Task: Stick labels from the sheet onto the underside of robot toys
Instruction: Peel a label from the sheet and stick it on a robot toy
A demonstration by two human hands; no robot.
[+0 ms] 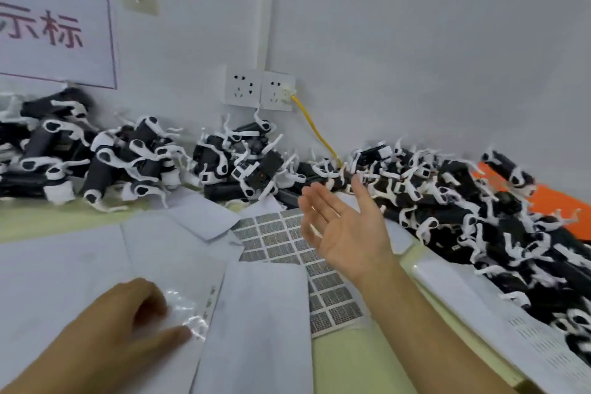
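Head view: my right hand [345,227] hangs spread and empty over the label sheet [281,240], reaching toward the toys [447,201]. My left hand [134,323], loosely curled, presses crinkled film [188,313] on the worktop [345,361]; heaps look unlabelled.

Table [358,358] runs into a wall corner. Robot toys [463,201] are heaped along the back and right edges of the table, against the wall — a second heap [96,153] lies at back left, below a wall sign [54,19]. Wall sockets [259,88] sit above the middle of the heaps; a cable [315,128] drops from the right socket into the toys.

Label sheet [281,238] lies mid-table, in front of the heaps, partly under loose paper sheets [259,323]. More paper lies left of it.

Left hand [128,326] rests near front left, on the paper. Right hand [345,227] hangs above the label sheet, just before the right heap.
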